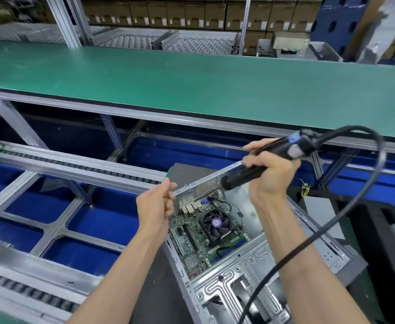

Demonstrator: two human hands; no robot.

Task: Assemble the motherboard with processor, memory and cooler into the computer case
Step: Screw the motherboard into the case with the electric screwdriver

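Note:
An open silver computer case (243, 267) lies flat below me. Inside it sits the green motherboard (192, 242) with a black fan cooler (217, 224) and a blue memory slot area (229, 250). My right hand (269, 174) grips a black electric screwdriver (257, 169), held tilted above the case's rear panel, tip pointing down-left. Its black cable (313, 232) loops round to the right and down. My left hand (156, 204) hovers beside the case's rear corner with thumb and fingers pinched together; whether something small sits between them is too small to tell.
A long green workbench (192, 80) spans the back. Aluminium roller rails (75, 167) and frame bars over blue floor lie to the left. Stacked cardboard boxes (192, 15) line the far wall. A dark mat (163, 288) lies under the case.

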